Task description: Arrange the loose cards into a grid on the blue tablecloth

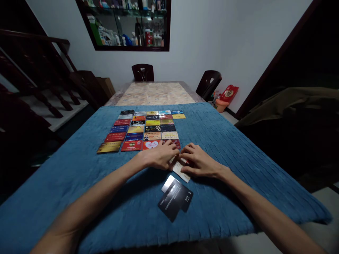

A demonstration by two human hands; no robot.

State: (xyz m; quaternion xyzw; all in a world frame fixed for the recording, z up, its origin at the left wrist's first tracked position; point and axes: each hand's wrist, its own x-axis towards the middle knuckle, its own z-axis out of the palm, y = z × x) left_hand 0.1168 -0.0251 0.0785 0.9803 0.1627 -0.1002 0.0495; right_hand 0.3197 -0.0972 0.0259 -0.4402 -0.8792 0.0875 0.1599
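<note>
Several printed plastic cards lie in neat rows on a blue cloth (127, 183), including a gold card (108, 146) and a red card with a white heart (152, 145) in the nearest row. My left hand (161, 156) is at the right end of that row, its bent fingers partly over a dark red card (177, 143). Beside it, my right hand (200, 161) is curled over a whitish card (182, 173), thumb on its face. The left thumb meets this card's far end; what its fingertips grip is hidden. Closer to me, dark cards (173, 201) overlap a silvery card (167, 183).
Beyond the cloth, the table's patterned top (156, 92) shows. Dark wooden chairs stand at the far end (143, 72) and far right (209, 84). A red bag (230, 93) rests above an orange bucket (221, 105) on the floor. Stair railings (39, 88) are at left.
</note>
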